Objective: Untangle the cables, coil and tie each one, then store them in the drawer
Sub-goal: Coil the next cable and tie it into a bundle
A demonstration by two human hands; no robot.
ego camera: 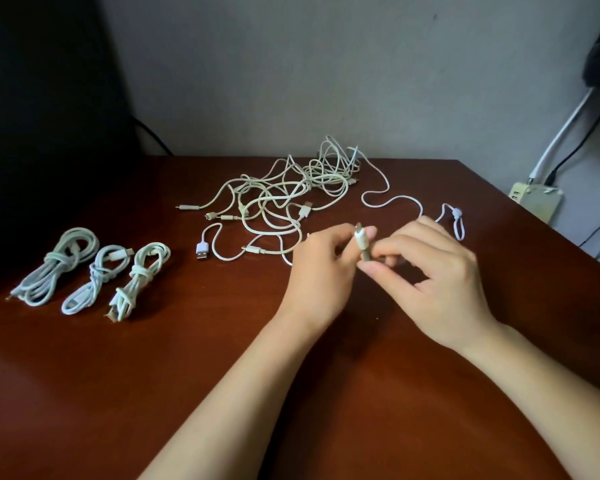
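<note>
Pinching plug (361, 239), fingers (400, 242) hiding its base

Light: dim and soft, coming from above.
Darkest part: the top left corner, almost black.
Shadows: soft ones on the desk (153, 375) under the right hand (440, 271) and beside the 3 tied bundles (96, 273).
Blur: the cable (362, 244) in the fingers looks a little smeared.
Edges: stretched and bent.

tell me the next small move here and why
Probably pull the held cable clear of the tangled pile before coiling it: the left hand and right hand both pinch its plug end, and its length seems to run back toward the pile.
</note>
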